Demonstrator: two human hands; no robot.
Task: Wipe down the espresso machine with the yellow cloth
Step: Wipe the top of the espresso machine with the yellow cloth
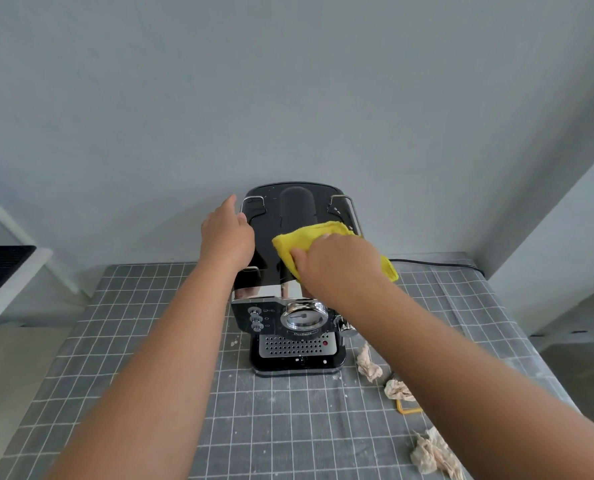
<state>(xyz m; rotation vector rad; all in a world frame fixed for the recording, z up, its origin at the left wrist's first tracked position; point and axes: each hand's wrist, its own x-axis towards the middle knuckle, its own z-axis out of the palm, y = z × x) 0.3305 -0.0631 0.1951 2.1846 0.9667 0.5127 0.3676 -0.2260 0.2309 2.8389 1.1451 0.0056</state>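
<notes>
I take this to be the middle of the wiping itself: the top of the espresso machine [288, 237] is being cleaned, and the front panel, gauge and drip tray below look not yet reached, with pale specks showing on the tray and on the checked tablecloth [254, 427] around its foot. The machine stands at the centre of the table, its back to the wall at twelve o'clock.

My left hand [228, 237] rests on the machine's upper left edge, at about nine o'clock from the top plate, fingers fairly straight and gripping nothing, steadying it.

My right hand [337, 265] presses the yellow cloth [309, 237] flat on the top, thumb and fingers pinching its bunched folds; the cloth sticks out from under the hand towards eleven o'clock, one corner hanging at three.

Next, I judge, comes a firm sweep across the top towards the back rails, then down the front.
</notes>
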